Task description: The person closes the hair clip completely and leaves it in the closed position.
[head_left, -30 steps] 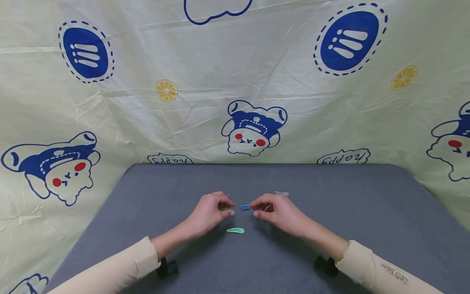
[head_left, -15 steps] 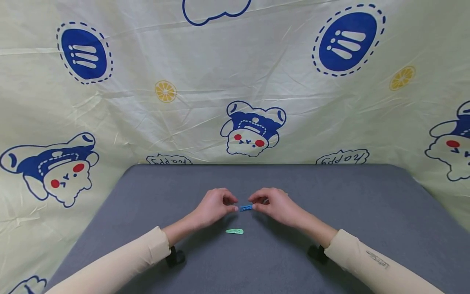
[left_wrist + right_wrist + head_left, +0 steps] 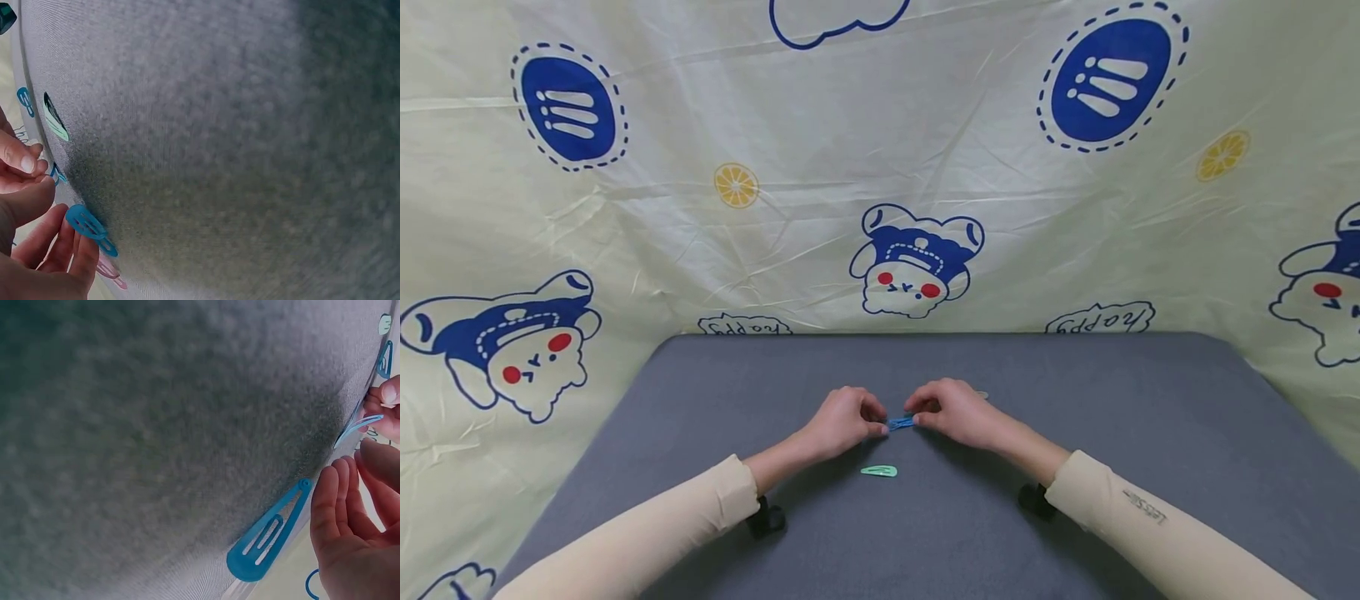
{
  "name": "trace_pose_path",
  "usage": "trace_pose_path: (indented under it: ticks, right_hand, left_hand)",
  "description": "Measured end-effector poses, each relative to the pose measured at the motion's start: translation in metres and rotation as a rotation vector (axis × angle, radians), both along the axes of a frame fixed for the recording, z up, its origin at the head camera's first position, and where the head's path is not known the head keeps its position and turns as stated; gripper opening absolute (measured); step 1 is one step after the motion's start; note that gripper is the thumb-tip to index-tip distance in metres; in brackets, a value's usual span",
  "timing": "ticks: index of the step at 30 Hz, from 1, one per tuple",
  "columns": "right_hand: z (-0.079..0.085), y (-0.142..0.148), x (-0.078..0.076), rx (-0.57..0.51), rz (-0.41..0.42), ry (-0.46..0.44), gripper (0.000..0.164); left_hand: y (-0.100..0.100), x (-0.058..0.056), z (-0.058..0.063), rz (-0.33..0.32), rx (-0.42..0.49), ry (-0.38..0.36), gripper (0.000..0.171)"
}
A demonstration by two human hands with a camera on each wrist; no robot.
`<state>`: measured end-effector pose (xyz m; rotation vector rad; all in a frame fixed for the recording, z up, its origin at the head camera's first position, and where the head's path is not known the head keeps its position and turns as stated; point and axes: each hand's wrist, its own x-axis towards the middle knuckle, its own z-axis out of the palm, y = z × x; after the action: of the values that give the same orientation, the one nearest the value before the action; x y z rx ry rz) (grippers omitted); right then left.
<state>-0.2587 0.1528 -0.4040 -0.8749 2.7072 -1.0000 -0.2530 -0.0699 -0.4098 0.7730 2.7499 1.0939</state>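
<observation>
A blue hair clip (image 3: pixel 900 423) is between my two hands in the head view. My right hand (image 3: pixel 955 412) pinches its right end, with the thumb in front. My left hand (image 3: pixel 844 423) reaches its left end with the thumb tip. Whether other left fingers close on it is hidden. In the right wrist view this clip (image 3: pixel 359 429) is tilted, one end above the table line. By my left fingers the left wrist view shows another blue clip (image 3: pixel 89 226), not seen from the head. A pink clip (image 3: pixel 111 272) lies beyond it. Nearer me lies a green clip (image 3: pixel 879 472).
A clip (image 3: pixel 982 395) is partly hidden behind my right hand. In the right wrist view a large blue clip (image 3: pixel 270 534) lies on the table. The grey table (image 3: pixel 760 367) ends at a patterned curtain (image 3: pixel 805 242).
My left hand has moved right to the blue clip's left end, and my right hand has shifted slightly up and left. The clip stays about where it was. The green clip has not moved.
</observation>
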Motion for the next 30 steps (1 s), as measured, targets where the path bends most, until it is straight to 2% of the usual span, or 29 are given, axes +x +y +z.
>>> trace_pose_path:
  ticks: [5, 12, 22, 30]
  right_hand:
    - [-0.001, -0.001, -0.006, 0.016, 0.018, -0.025, 0.015]
    - [-0.006, -0.005, -0.010, 0.029, 0.022, -0.014, 0.011]
    - [-0.008, -0.009, -0.009, 0.043, -0.011, -0.002, 0.007]
    - [-0.005, -0.007, -0.007, 0.065, 0.022, 0.024, 0.007]
  left_hand:
    - [0.000, -0.001, 0.001, -0.002, -0.008, -0.008, 0.011]
    - [-0.003, -0.001, 0.000, -0.015, -0.002, -0.019, 0.014]
    - [-0.009, -0.002, 0.001, -0.042, 0.009, -0.038, 0.019]
    - [-0.015, -0.003, 0.000, -0.088, 0.020, -0.040, 0.019]
